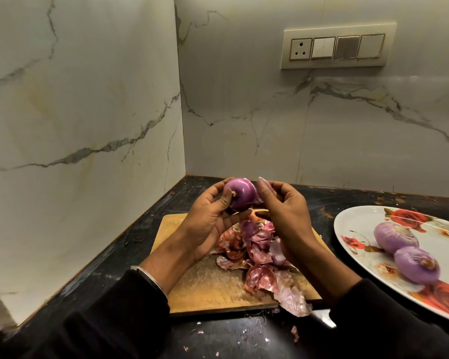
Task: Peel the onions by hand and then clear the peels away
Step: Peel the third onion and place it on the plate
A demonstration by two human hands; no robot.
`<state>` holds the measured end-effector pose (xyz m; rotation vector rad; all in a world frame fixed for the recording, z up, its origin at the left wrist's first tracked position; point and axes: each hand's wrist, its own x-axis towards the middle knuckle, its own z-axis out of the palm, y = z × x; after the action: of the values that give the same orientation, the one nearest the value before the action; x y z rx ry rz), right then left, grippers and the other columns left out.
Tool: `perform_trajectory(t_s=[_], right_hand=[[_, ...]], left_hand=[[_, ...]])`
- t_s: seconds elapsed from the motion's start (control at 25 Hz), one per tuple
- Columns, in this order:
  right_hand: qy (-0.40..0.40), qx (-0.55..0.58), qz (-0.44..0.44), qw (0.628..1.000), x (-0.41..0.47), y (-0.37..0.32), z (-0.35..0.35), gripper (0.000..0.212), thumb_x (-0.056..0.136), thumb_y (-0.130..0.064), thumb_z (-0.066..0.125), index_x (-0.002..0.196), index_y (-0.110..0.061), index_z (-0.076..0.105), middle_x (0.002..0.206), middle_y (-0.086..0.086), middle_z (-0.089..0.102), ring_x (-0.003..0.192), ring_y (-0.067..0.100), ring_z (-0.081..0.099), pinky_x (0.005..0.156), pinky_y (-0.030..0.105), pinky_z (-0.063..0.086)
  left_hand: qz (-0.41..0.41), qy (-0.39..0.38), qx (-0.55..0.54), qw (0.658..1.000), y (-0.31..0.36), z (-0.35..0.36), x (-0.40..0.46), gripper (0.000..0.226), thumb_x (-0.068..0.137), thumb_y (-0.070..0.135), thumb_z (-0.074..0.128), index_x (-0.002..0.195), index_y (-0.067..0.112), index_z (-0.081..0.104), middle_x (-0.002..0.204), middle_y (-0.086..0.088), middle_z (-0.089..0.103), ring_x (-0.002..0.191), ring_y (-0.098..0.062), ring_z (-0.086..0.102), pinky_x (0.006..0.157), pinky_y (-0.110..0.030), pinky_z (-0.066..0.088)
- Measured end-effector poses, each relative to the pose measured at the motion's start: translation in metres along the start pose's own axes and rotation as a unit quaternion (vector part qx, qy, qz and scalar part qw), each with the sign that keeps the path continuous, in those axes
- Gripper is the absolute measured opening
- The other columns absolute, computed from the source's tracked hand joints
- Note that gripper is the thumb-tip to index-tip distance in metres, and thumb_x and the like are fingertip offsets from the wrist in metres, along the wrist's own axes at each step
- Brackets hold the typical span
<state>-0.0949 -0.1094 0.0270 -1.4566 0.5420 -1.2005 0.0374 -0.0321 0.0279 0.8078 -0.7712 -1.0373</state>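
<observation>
A dark desk (119,257) is set into a corner of marble-veined walls (88,99), with a switch panel (337,46) mounted on the right wall. A white plate (353,229) printed with red roses is placed at the right; 2 peeled onions (406,250), pale purple and matte, are laid on it touching each other. A wooden cutting board (208,286) is laid in the middle of the desk, and a heap of peels (257,257), papery and reddish-pink, is spread over it and past its near edge.

Above the board, a glossy purple onion (240,194) with its root stub turned toward the camera is gripped by the left hand (213,218), the thumb and fingers curled around it. A pale strip of skin at the onion's right side is pinched by the right hand (283,206). A few small peel scraps (294,332) are scattered on the desk's near edge.
</observation>
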Motion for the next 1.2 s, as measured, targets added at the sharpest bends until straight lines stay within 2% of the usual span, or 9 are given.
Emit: perform_trajectory(t_s=[0.2, 0.52, 0.68, 0.84, 0.96, 1.08, 1.2], right_hand=[[0.007, -0.046, -0.021, 0.999, -0.0001, 0.0032, -0.0031, 0.018, 0.095, -0.024, 0.063, 0.1, -0.01, 0.073, 0.087, 0.01, 0.073, 0.082, 0.024, 0.071, 0.069, 0.032, 0.059], [0.043, -0.23, -0.121, 0.965, 0.0009, 0.0055, -0.0015, 0.016, 0.098, -0.019, 0.058, 0.099, -0.013, 0.074, 0.079, -0.004, 0.071, 0.074, 0.012, 0.069, 0.068, 0.034, 0.06], [0.026, -0.2, -0.088, 0.975, 0.0041, 0.0063, -0.003, 0.018, 0.099, -0.024, 0.056, 0.093, -0.014, 0.07, 0.081, 0.001, 0.071, 0.079, 0.018, 0.07, 0.072, 0.041, 0.061], [0.015, -0.089, 0.013, 0.996, 0.0013, 0.0089, -0.0012, 0.036, 0.102, -0.028, 0.05, 0.083, -0.002, 0.065, 0.073, 0.011, 0.063, 0.067, 0.022, 0.059, 0.064, 0.037, 0.054], [0.0, -0.063, 0.056, 0.996, 0.0013, 0.0093, -0.0007, 0.036, 0.103, -0.031, 0.046, 0.094, -0.002, 0.065, 0.087, 0.018, 0.067, 0.078, 0.031, 0.064, 0.074, 0.044, 0.056], [-0.025, -0.019, 0.057, 0.998, 0.002, 0.0044, -0.0026, 0.031, 0.1, -0.035, 0.05, 0.108, -0.009, 0.065, 0.101, 0.014, 0.071, 0.091, 0.027, 0.071, 0.072, 0.035, 0.06], [-0.006, -0.034, 0.043, 0.998, 0.0034, 0.0063, -0.0047, 0.023, 0.095, -0.029, 0.061, 0.105, -0.009, 0.068, 0.099, 0.012, 0.072, 0.092, 0.027, 0.071, 0.073, 0.035, 0.06]], left_hand=[[0.008, -0.016, 0.04, 0.999, -0.0006, 0.0008, -0.0018, 0.048, 0.086, 0.02, 0.059, 0.133, 0.009, 0.056, 0.128, -0.019, 0.063, 0.108, -0.032, 0.069, 0.084, -0.038, 0.061], [0.032, -0.014, 0.086, 0.996, -0.0023, -0.0014, -0.0005, 0.048, 0.085, 0.021, 0.062, 0.132, 0.009, 0.059, 0.125, -0.014, 0.065, 0.11, -0.033, 0.068, 0.083, -0.039, 0.061], [0.025, -0.012, 0.085, 0.996, -0.0025, -0.0016, -0.0006, 0.047, 0.087, 0.021, 0.061, 0.132, 0.009, 0.058, 0.129, -0.015, 0.063, 0.112, -0.033, 0.067, 0.083, -0.038, 0.061], [0.004, -0.03, 0.066, 0.997, -0.0004, 0.0006, -0.003, 0.044, 0.087, 0.021, 0.059, 0.13, 0.011, 0.06, 0.131, -0.016, 0.062, 0.111, -0.03, 0.067, 0.087, -0.039, 0.059], [-0.008, -0.037, 0.063, 0.997, -0.0001, 0.0005, -0.0027, 0.039, 0.092, 0.018, 0.056, 0.13, 0.012, 0.059, 0.134, -0.016, 0.059, 0.113, -0.03, 0.066, 0.086, -0.037, 0.059], [-0.016, -0.029, 0.059, 0.998, -0.0005, 0.0007, -0.0022, 0.035, 0.1, 0.015, 0.05, 0.134, 0.011, 0.056, 0.133, -0.016, 0.059, 0.118, -0.033, 0.063, 0.089, -0.04, 0.059], [-0.001, -0.03, 0.097, 0.995, -0.0014, 0.0013, -0.0038, 0.046, 0.088, 0.024, 0.063, 0.132, 0.013, 0.057, 0.13, -0.015, 0.06, 0.115, -0.033, 0.065, 0.09, -0.041, 0.059]])
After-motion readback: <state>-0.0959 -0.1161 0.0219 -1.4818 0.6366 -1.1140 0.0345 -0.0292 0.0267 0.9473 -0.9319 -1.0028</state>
